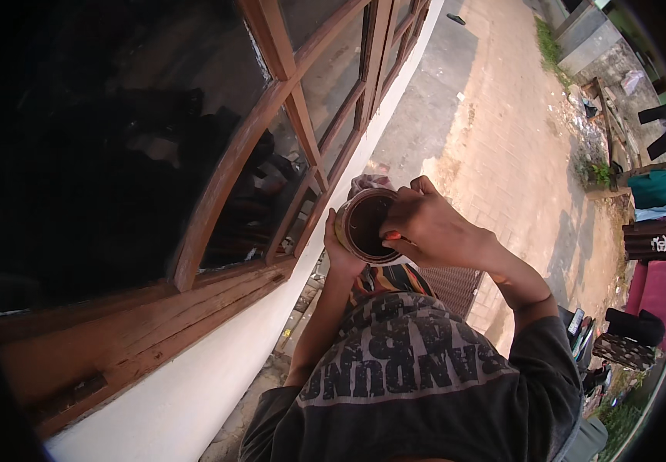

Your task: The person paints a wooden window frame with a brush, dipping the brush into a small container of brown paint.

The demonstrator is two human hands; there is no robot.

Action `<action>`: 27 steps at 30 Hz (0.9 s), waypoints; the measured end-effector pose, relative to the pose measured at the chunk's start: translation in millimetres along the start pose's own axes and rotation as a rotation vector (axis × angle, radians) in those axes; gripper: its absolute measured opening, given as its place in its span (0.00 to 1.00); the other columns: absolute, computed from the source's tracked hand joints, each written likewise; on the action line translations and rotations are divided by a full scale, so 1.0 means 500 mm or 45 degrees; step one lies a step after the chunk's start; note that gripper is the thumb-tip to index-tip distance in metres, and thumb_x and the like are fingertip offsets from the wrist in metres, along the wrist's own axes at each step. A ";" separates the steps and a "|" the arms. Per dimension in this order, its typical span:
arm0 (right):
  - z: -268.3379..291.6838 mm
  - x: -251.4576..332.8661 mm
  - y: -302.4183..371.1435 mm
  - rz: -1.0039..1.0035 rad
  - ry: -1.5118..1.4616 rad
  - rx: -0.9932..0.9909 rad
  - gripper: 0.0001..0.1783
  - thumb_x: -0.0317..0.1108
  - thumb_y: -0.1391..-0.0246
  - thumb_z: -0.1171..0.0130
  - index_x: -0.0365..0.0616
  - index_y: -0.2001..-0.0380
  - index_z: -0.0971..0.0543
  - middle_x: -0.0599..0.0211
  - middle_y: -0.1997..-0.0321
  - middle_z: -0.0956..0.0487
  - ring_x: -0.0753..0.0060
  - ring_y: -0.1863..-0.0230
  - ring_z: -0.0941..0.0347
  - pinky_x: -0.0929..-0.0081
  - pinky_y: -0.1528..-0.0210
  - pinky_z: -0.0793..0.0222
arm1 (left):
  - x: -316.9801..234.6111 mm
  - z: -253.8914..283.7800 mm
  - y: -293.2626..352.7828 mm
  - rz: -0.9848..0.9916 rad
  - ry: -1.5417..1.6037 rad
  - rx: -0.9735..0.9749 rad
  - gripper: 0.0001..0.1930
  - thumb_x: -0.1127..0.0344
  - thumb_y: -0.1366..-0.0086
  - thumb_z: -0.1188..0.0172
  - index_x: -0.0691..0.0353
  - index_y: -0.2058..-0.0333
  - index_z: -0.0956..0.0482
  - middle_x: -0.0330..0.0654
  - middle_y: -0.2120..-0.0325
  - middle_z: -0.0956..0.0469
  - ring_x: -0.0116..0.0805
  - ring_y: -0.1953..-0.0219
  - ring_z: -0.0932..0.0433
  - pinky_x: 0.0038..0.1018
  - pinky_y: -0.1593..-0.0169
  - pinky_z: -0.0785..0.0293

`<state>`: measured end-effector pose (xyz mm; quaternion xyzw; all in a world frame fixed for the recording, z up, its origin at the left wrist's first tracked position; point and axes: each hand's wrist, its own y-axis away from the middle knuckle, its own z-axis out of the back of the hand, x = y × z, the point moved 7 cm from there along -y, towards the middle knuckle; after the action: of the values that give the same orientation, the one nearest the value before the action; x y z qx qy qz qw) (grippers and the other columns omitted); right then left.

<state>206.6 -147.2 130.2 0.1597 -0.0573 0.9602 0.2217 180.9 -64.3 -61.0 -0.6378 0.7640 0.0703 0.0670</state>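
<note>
In front of my torso, my left hand (pixel 342 250) grips the side of a round open can (pixel 346 240) with dark brown paint (pixel 365 223) inside. My right hand (pixel 429 227) is over the can's right rim, its fingers closed on a paintbrush (pixel 393 236). Only a bit of the brush's orange-red handle shows; its bristles are hidden. Just beyond the can's far rim is a crumpled pale and reddish cloth (pixel 371 182); I cannot tell what supports it.
Close on my left stands a brown wooden window frame (pixel 229 173) with dark glass, above a white wall (pixel 194 385). A paved lane (pixel 502 154) runs along the right. Beyond it hang clothes, including a teal garment (pixel 654 189). A brown mat (pixel 456 289) lies on the ground.
</note>
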 end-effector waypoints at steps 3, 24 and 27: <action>-0.018 0.017 -0.003 0.054 -0.206 -0.052 0.08 0.36 0.53 0.31 0.51 0.67 0.14 0.73 0.69 0.20 0.66 0.61 0.29 0.65 0.50 0.41 | -0.002 -0.032 0.008 0.010 0.069 0.083 0.32 0.44 0.25 0.68 0.62 0.37 0.33 0.49 0.40 0.29 0.45 0.38 0.29 0.44 0.35 0.33; 0.126 -0.066 0.032 -0.074 -0.469 -0.086 0.11 0.31 0.52 0.31 0.50 0.62 0.14 0.69 0.65 0.17 0.64 0.59 0.27 0.66 0.46 0.39 | -0.010 -0.045 -0.035 -0.042 0.065 0.012 0.37 0.37 0.28 0.65 0.63 0.35 0.36 0.52 0.37 0.32 0.50 0.35 0.33 0.47 0.32 0.37; 0.179 -0.074 0.033 0.011 -0.493 -0.107 0.11 0.31 0.52 0.31 0.50 0.62 0.14 0.69 0.62 0.16 0.65 0.56 0.26 0.65 0.43 0.39 | -0.008 -0.057 -0.064 -0.021 0.094 0.019 0.35 0.39 0.27 0.66 0.61 0.35 0.36 0.52 0.38 0.31 0.49 0.36 0.32 0.48 0.33 0.35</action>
<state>256.0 -193.2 201.8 0.3317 -0.1397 0.9093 0.2090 212.7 -71.8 -32.9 -0.6457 0.7612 0.0405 0.0441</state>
